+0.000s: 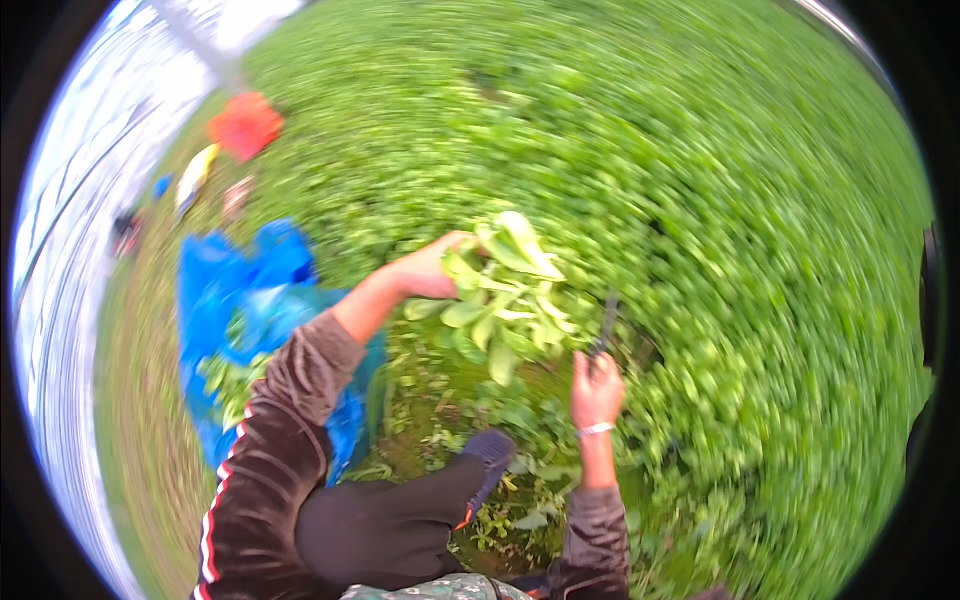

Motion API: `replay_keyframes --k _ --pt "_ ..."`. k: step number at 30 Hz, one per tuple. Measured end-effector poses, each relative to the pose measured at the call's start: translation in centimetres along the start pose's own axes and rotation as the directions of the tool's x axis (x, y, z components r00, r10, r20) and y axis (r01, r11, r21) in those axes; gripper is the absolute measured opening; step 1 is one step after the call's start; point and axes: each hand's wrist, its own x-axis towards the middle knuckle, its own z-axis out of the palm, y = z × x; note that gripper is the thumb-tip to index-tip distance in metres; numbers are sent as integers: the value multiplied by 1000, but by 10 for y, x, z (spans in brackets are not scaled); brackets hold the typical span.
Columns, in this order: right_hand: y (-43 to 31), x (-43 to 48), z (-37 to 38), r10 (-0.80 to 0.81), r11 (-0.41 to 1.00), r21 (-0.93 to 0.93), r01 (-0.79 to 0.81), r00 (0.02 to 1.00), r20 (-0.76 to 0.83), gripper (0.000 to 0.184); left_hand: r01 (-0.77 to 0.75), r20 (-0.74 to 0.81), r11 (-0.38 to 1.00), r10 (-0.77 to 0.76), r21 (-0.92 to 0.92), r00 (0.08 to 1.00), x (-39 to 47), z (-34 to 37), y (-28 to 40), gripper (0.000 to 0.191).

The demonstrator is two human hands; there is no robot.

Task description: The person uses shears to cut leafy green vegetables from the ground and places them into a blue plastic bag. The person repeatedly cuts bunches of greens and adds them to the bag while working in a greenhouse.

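My left hand [439,268] grips a bunch of leafy greens [510,300], with pale stems and broad leaves spreading to the right. The leaves hide most of my left fingers. In my right hand [598,390] is a dark, narrow-bladed cutting tool [609,322], probably a knife, pointing away from me; blur keeps its exact kind unclear. The blade stands apart from the held bunch, to its right. Beside my left arm lies an open blue plastic bag [217,277] with cut greens [232,379] inside.
A dense bed of leafy plants [600,165] fills the front and right. My shoe [491,454] rests on ground with scattered leaves. Farther left are a red object [246,126], a yellow-and-white object [196,180] and whitish plastic sheeting [82,225], all blurred.
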Motion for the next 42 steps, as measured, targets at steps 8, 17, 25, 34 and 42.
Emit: replay_keyframes --k 8,17,25,34,42 --pt "-109 -42 56 -227 974 93 208 842 489 38 -201 -725 844 -276 -497 631 -283 -94 43 56" --pt "-248 -122 190 -878 462 290 838 387 280 31 -284 -874 837 -486 -468 10 -452 -66 42 52" --pt "-289 -102 244 -891 454 362 814 413 189 20 -363 -768 723 -640 -588 -30 -457 10 9 48" --pt "-303 -101 248 -402 735 678 -16 795 454 16 354 -906 834 -397 -423 -147 -350 -69 -109 42" --pt "-293 -130 313 -494 151 630 -762 494 716 12 207 -700 952 -306 -225 645 -72 31 -55 40"
